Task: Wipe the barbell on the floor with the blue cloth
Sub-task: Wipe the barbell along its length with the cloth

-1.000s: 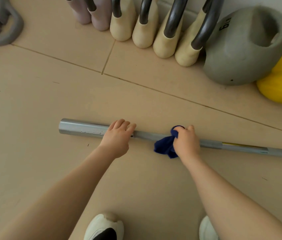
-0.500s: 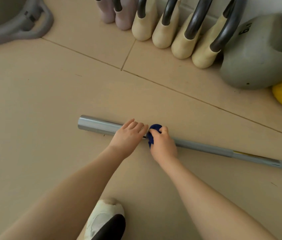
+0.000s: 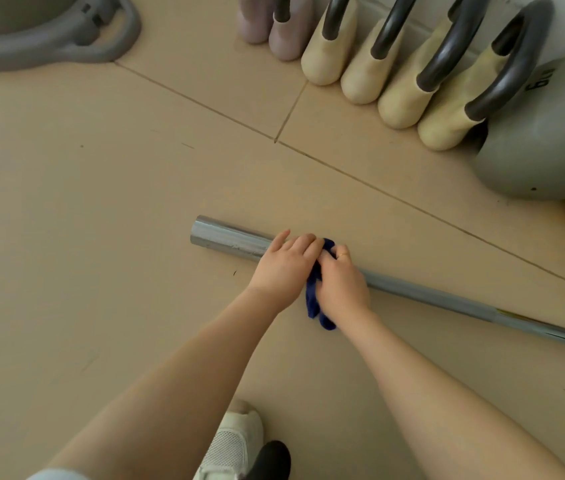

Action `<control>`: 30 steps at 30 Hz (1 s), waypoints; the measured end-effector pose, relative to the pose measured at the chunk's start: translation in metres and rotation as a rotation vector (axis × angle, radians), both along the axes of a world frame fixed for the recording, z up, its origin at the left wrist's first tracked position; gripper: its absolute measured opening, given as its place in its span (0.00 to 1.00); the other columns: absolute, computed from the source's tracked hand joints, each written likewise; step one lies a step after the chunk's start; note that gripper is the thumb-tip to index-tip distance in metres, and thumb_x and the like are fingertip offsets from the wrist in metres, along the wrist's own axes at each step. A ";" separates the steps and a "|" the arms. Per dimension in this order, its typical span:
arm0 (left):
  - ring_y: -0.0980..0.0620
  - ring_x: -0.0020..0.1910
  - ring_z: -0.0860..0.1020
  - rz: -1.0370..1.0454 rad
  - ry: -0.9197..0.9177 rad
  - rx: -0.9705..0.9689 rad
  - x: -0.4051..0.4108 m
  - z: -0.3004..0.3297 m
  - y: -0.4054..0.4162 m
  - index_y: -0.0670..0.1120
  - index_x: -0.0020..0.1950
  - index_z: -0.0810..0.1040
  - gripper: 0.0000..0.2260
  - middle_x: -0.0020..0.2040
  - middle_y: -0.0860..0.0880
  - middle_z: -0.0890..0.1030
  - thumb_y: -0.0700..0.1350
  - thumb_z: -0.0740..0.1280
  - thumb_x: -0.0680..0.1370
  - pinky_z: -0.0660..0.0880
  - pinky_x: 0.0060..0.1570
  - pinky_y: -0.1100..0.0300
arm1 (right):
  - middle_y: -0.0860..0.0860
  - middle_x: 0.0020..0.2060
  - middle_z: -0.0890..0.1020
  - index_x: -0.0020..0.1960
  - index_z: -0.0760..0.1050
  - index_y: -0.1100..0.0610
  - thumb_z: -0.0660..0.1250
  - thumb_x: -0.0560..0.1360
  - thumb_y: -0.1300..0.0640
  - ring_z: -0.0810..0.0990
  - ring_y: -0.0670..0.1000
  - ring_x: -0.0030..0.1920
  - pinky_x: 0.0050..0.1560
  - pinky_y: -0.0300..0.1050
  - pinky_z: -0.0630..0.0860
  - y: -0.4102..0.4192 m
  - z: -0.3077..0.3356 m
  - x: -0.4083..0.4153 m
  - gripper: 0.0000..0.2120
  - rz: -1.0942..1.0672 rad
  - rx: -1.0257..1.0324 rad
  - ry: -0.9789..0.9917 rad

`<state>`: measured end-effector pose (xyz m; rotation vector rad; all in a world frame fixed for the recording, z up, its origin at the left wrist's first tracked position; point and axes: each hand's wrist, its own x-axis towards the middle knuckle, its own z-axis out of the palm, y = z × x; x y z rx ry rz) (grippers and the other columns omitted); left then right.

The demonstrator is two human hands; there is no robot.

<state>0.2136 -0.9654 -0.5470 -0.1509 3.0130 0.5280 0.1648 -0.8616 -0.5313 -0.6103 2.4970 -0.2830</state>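
Barbell (image 3: 412,291) lying on the floor (image 3: 101,237), running from centre to lower right. Left hand (image 3: 282,268) rests on the bar near its end, fingers nearly straight. Right hand (image 3: 341,289), touching the left, grips the cloth (image 3: 314,296) against the bar, fingers curled.

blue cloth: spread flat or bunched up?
Bunched. The blue cloth is wadded in the right hand on the barbell, ends hanging below.
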 end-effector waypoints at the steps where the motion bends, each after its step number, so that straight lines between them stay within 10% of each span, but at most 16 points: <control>1: 0.46 0.49 0.82 0.024 0.052 -0.011 0.001 -0.003 -0.001 0.41 0.56 0.79 0.21 0.51 0.45 0.82 0.38 0.76 0.64 0.73 0.61 0.48 | 0.53 0.54 0.70 0.63 0.69 0.52 0.55 0.77 0.55 0.76 0.62 0.51 0.43 0.50 0.71 0.003 -0.003 -0.006 0.15 -0.058 0.010 -0.011; 6: 0.40 0.61 0.77 0.100 0.016 0.070 0.000 -0.003 -0.004 0.40 0.56 0.80 0.19 0.49 0.44 0.83 0.34 0.74 0.66 0.67 0.65 0.46 | 0.58 0.57 0.70 0.61 0.70 0.52 0.55 0.75 0.64 0.76 0.63 0.50 0.46 0.54 0.75 0.020 -0.001 -0.027 0.17 -0.114 0.211 0.095; 10: 0.44 0.57 0.81 0.073 0.047 0.037 -0.001 -0.004 -0.007 0.43 0.50 0.82 0.14 0.44 0.49 0.85 0.40 0.59 0.71 0.74 0.59 0.47 | 0.54 0.61 0.69 0.63 0.70 0.48 0.57 0.74 0.63 0.76 0.61 0.53 0.45 0.49 0.74 -0.004 0.004 -0.007 0.20 -0.036 0.013 -0.004; 15: 0.40 0.66 0.73 0.139 0.088 0.251 0.007 -0.010 -0.021 0.40 0.60 0.78 0.17 0.54 0.45 0.83 0.38 0.66 0.71 0.66 0.65 0.46 | 0.56 0.56 0.73 0.62 0.74 0.52 0.57 0.72 0.68 0.77 0.60 0.53 0.53 0.48 0.73 -0.012 0.009 -0.015 0.22 -0.338 -0.183 0.026; 24: 0.45 0.72 0.64 1.023 -0.046 0.695 0.058 -0.004 -0.102 0.41 0.73 0.64 0.19 0.72 0.44 0.67 0.41 0.55 0.82 0.59 0.70 0.55 | 0.60 0.59 0.76 0.65 0.70 0.61 0.65 0.70 0.68 0.78 0.64 0.53 0.46 0.52 0.74 -0.066 0.014 0.032 0.23 -0.022 -0.200 0.167; 30: 0.64 0.36 0.71 1.105 -0.052 0.996 0.059 -0.003 -0.103 0.50 0.69 0.71 0.18 0.45 0.58 0.76 0.42 0.53 0.81 0.67 0.37 0.71 | 0.54 0.61 0.68 0.67 0.66 0.55 0.59 0.74 0.64 0.76 0.60 0.51 0.44 0.49 0.70 -0.095 0.003 0.046 0.21 0.008 -0.077 0.053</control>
